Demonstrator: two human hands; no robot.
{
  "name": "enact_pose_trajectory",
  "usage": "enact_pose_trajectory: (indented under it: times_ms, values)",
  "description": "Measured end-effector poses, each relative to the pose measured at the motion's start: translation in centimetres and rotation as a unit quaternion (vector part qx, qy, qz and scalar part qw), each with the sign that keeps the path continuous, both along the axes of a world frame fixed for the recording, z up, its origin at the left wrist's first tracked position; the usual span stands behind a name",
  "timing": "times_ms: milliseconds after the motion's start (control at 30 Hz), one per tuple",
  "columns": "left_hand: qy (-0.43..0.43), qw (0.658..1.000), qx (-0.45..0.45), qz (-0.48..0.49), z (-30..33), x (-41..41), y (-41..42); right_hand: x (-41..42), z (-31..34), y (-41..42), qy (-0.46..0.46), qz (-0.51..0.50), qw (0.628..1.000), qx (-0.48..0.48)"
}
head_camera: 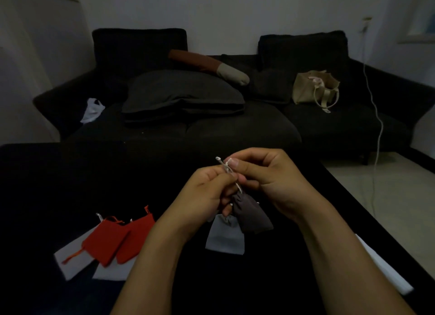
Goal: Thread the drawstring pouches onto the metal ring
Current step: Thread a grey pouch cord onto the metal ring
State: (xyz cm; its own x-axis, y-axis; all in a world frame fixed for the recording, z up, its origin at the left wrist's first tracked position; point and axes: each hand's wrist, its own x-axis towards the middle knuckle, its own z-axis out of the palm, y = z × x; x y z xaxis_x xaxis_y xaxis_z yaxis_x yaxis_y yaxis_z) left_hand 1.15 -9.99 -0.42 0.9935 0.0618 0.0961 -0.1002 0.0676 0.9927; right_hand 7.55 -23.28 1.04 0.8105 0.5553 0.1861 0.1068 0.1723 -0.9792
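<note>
A dark grey drawstring pouch hangs from a white cord held between both hands above the black table. My left hand grips the cord low down, fingers curled. My right hand pinches the cord's upper end between thumb and forefinger. A light grey pouch hangs or lies just below the left hand. Two red pouches lie overlapping on white pouches at the left. The metal ring is hidden or too small to make out.
The black table fills the near view; a white strip lies along its right edge. Behind stands a dark sofa with cushions, a beige tote bag and a white plastic bag. A white cable hangs at right.
</note>
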Motion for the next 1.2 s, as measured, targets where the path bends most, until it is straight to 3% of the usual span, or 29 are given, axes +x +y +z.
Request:
enact_pose_trajectory:
  times_ms: [133,333,533,867,1200]
  values:
    - [0.001,1.000,0.001,0.006,-0.2,0.4,-0.1,-0.7,0.3,0.4,-0.002,-0.045,0.999,0.009]
    - [-0.009,0.993,-0.051,0.109,-0.6,0.9,-0.1,-0.2,-0.2,1.1,-0.010,-0.135,0.991,0.023]
    - [-0.051,0.981,-0.102,0.159,-0.7,0.5,0.7,-0.1,-0.3,0.9,0.024,-0.058,0.998,0.009]
    - [-0.086,0.986,-0.020,0.144,-0.3,0.0,1.7,-0.3,-0.2,0.3,-0.044,-0.014,0.997,-0.064]
    - [-0.102,0.987,0.028,0.123,0.3,-0.7,2.6,-0.2,-0.2,0.0,-0.075,-0.040,0.996,-0.032]
